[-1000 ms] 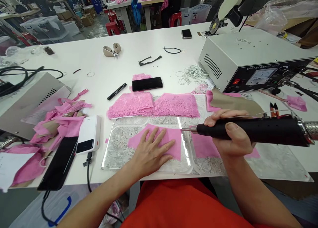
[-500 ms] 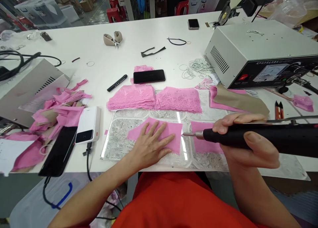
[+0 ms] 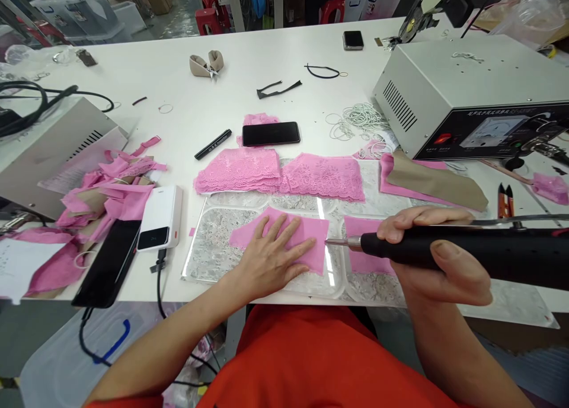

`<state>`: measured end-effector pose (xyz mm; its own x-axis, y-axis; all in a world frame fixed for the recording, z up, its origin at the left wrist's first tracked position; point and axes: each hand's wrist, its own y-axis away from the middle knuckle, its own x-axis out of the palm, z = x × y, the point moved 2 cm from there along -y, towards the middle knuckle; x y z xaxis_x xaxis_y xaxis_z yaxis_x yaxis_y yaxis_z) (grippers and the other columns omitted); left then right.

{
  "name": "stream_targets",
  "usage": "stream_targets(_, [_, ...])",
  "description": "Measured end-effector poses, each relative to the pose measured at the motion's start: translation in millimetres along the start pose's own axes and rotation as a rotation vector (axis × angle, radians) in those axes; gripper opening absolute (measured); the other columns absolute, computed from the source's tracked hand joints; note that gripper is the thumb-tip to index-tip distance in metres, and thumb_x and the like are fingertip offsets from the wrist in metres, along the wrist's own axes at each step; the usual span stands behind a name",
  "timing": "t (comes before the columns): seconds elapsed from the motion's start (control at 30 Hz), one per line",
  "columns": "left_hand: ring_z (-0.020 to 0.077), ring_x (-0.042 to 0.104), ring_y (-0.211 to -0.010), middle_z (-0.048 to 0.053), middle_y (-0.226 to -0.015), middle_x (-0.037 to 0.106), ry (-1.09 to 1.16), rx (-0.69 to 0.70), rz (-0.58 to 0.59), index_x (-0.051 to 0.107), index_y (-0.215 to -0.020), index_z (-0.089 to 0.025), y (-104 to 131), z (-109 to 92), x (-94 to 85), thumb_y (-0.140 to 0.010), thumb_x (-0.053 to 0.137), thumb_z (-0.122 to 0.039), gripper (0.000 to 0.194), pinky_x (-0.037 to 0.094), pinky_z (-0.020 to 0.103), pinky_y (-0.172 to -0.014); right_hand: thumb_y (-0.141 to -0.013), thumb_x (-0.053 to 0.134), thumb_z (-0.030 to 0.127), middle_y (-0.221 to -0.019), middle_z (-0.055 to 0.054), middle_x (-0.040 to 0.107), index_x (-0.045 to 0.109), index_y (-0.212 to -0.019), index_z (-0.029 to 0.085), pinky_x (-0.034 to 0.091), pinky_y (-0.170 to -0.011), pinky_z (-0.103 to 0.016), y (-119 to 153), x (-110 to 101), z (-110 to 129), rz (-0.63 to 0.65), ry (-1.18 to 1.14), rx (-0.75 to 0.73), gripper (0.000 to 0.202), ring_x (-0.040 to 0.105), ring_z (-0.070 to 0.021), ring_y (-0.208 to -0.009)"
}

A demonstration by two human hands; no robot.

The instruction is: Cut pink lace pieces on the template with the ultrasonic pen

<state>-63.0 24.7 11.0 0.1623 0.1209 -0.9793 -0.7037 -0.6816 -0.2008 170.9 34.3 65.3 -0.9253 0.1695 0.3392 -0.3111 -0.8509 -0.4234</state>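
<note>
My left hand [image 3: 274, 255] lies flat with fingers spread on a pink fabric piece [image 3: 317, 236]. That piece rests on a clear plastic template [image 3: 208, 248] with rounded edges. My right hand [image 3: 438, 257] is wrapped round a thick black handheld tool [image 3: 471, 248] with a cable along its top. Its narrow metal tip [image 3: 340, 242] points left and reaches the right edge of the pink piece; whether it touches cannot be told. Under the tool a second pink fabric piece [image 3: 367, 225] shows in part. Pink lace pieces [image 3: 240, 171] lie just behind the template.
A grey machine box [image 3: 462, 88] with a dial stands at the right. At the left are pink scraps [image 3: 111, 188], a power bank [image 3: 160, 218] and a phone [image 3: 109, 265]. Another phone [image 3: 271, 133], a marker [image 3: 213, 144] and white elastic cord [image 3: 364, 118] lie farther back.
The whole view has shifted slightly. The tool and both hands keep nearly the same places on the fabric, with the tip at the piece's right edge.
</note>
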Motion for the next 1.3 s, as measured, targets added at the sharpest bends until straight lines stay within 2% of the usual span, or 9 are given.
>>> stream_targets(0.43, [0.0366, 0.045, -0.137, 0.010, -0.150, 0.048, -0.016, 0.002, -0.002, 0.053, -0.141, -0.036, 0.8, -0.1, 0.0, -0.098, 0.049, -0.055, 0.047, 0.031, 0.060, -0.113, -0.073, 0.072, 0.035, -0.073, -0.003, 0.065, 0.070, -0.083, 0.021, 0.052, -0.050, -0.038, 2.2, -1.3, 1.3, 0.076, -0.011, 0.000, 0.018, 0.056, -0.0163, -0.054])
stream_targets(0.63, [0.0353, 0.045, -0.137, 0.008, -0.150, 0.049, -0.012, -0.003, 0.006, 0.053, -0.141, -0.036, 0.3, -1.2, -1.4, -0.098, 0.048, -0.055, 0.047, 0.032, 0.060, -0.114, -0.072, 0.071, 0.038, -0.070, -0.002, 0.063, 0.071, -0.085, 0.023, 0.051, -0.048, -0.037, 7.1, -2.6, 11.9, 0.129, -0.012, 0.038, 0.019, 0.053, -0.0157, -0.053])
stream_targets(0.8, [0.0356, 0.047, -0.136, 0.009, -0.148, 0.051, -0.008, -0.003, -0.009, 0.055, -0.140, -0.035, -0.1, -1.4, -0.9, -0.099, 0.048, -0.055, 0.046, 0.032, 0.060, -0.113, -0.073, 0.072, 0.039, -0.071, -0.003, 0.063, 0.069, -0.086, 0.023, 0.051, -0.050, -0.038, 13.8, -4.2, 11.4, 0.133, -0.003, 0.088, 0.020, 0.054, -0.0167, -0.055])
stream_targets(1.1, [0.0368, 0.047, -0.136, 0.009, -0.148, 0.051, 0.010, -0.013, -0.006, 0.056, -0.139, -0.036, 0.7, -1.2, 0.5, -0.098, 0.048, -0.056, 0.047, 0.032, 0.060, -0.112, -0.075, 0.070, 0.032, -0.072, -0.002, 0.065, 0.069, -0.085, 0.021, 0.054, -0.053, -0.034, 13.4, -2.8, 10.4, 0.207, -0.035, 0.073, 0.015, 0.058, -0.0158, -0.057])
stream_targets(1.2, [0.0371, 0.046, -0.136, 0.009, -0.148, 0.051, 0.011, -0.014, -0.033, 0.056, -0.139, -0.037, 1.5, -1.7, 2.4, -0.098, 0.048, -0.058, 0.048, 0.034, 0.059, -0.110, -0.073, 0.069, 0.032, -0.071, -0.002, 0.065, 0.069, -0.084, 0.020, 0.053, -0.053, -0.035, 10.9, -1.6, 10.8, 0.181, -0.021, 0.074, 0.016, 0.057, -0.0157, -0.056])
stream_targets(1.3, [0.0356, 0.044, -0.138, 0.009, -0.151, 0.048, 0.006, -0.013, -0.064, 0.051, -0.143, -0.035, 3.5, -1.9, 4.0, -0.097, 0.046, -0.060, 0.053, 0.033, 0.058, -0.112, -0.069, 0.068, 0.029, -0.070, -0.003, 0.064, 0.070, -0.082, 0.019, 0.052, -0.049, -0.036, 3.6, 3.6, 9.2, 0.090, -0.012, 0.011, 0.017, 0.054, -0.0153, -0.052])
